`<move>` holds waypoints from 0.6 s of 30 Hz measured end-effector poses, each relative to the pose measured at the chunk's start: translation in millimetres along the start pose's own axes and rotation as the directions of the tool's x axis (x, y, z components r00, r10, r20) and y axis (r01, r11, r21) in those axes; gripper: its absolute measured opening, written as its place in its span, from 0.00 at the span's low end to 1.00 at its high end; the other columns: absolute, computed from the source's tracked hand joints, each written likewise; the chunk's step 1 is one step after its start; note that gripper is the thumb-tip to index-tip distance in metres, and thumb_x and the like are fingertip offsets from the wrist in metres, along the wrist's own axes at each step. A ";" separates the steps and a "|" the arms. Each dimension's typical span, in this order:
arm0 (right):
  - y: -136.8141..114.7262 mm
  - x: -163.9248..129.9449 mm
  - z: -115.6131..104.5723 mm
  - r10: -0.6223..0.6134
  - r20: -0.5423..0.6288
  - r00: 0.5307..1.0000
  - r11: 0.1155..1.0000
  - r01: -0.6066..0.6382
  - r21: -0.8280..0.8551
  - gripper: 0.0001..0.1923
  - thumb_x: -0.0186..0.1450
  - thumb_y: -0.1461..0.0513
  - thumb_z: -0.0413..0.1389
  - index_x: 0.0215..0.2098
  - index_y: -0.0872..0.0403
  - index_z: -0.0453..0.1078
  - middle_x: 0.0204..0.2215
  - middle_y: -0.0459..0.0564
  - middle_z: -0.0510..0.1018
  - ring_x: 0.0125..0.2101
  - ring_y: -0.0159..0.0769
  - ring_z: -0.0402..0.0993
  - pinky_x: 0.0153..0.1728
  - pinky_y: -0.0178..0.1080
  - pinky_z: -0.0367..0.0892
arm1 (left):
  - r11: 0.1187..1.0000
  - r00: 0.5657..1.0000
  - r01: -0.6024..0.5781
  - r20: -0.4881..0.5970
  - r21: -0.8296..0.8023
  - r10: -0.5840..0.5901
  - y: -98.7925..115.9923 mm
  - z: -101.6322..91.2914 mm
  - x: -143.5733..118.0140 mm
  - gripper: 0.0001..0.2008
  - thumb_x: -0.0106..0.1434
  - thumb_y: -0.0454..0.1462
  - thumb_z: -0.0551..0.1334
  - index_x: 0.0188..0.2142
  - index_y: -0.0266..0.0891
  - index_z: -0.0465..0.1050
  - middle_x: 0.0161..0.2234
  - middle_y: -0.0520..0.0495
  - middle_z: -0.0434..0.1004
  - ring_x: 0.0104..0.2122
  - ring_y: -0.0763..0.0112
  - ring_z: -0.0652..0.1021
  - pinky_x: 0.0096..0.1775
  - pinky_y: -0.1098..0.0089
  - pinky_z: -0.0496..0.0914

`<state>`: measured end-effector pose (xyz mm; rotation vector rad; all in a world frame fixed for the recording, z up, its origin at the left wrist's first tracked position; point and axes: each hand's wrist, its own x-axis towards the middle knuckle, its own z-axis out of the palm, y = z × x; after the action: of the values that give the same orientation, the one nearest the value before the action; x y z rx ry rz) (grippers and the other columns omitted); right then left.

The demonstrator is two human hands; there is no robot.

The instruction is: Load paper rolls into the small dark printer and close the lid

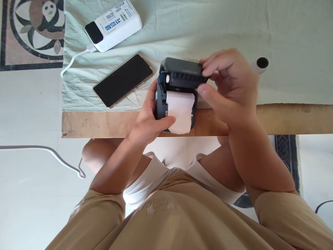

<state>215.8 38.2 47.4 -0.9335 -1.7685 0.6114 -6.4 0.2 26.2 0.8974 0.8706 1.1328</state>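
A dark label printer (pixel 161 100) is at the table's front edge with its lid (pixel 182 65) raised. My left hand (pixel 149 119) grips the printer's left side, its thumb lying on the white paper strip (pixel 180 113) that hangs out toward me. At the lid's right end, my right hand (pixel 229 85) pinches the lid between thumb and fingers. A black roller shows along the lid's underside. The printer's far right side is partly hidden by my right hand.
Left of the printer lies a black phone (pixel 123 80). Behind it is a white power bank (pixel 114 26) with a white cable (pixel 74 59). A white paper roll (pixel 260 65) stands to the right on the green cloth (pixel 293 41). The wooden table edge (pixel 291 119) runs in front.
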 end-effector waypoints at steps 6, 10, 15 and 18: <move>-7.0 -11.4 0.2 -0.048 0.182 0.982 0.998 0.053 -0.024 0.02 0.71 0.60 0.61 0.40 0.50 0.76 0.60 0.55 0.72 0.63 0.44 0.75 0.68 0.55 0.75 | 1.000 1.000 0.005 -0.020 -0.029 -0.005 -2.3 -4.2 -1.1 0.56 0.47 0.39 0.86 0.73 0.48 0.66 0.52 0.46 0.86 0.47 0.52 0.87 0.39 0.64 0.80; -9.4 -13.9 2.9 0.035 0.211 0.977 0.996 -0.051 0.071 0.10 0.75 0.51 0.60 0.43 0.48 0.75 0.62 0.55 0.72 0.66 0.44 0.73 0.69 0.53 0.76 | 0.993 0.999 -0.054 -0.011 -0.108 0.053 -4.3 -1.8 -5.7 0.46 0.55 0.51 0.84 0.69 0.52 0.71 0.58 0.45 0.85 0.61 0.43 0.84 0.50 0.59 0.84; -8.4 -15.8 8.1 0.271 0.287 0.919 0.901 -0.347 0.260 0.39 0.67 0.37 0.67 0.68 0.40 0.61 0.67 0.52 0.71 0.57 0.42 0.78 0.55 0.46 0.84 | 0.989 0.998 -0.062 0.016 -0.135 0.065 -2.3 8.4 -7.1 0.23 0.69 0.54 0.75 0.55 0.46 0.81 0.46 0.44 0.88 0.61 0.47 0.85 0.46 0.61 0.85; -5.8 -16.0 10.5 0.283 0.363 0.887 0.851 -0.407 0.331 0.43 0.66 0.36 0.68 0.69 0.41 0.58 0.56 0.50 0.77 0.51 0.40 0.79 0.53 0.46 0.83 | 0.991 0.999 -0.049 0.014 -0.124 0.051 -1.6 8.1 -5.7 0.21 0.67 0.52 0.77 0.51 0.45 0.82 0.41 0.47 0.87 0.45 0.56 0.89 0.37 0.67 0.82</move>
<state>207.4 22.0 39.4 -0.9105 -1.6462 1.3652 0.4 -6.8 28.5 0.8288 0.7594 1.2075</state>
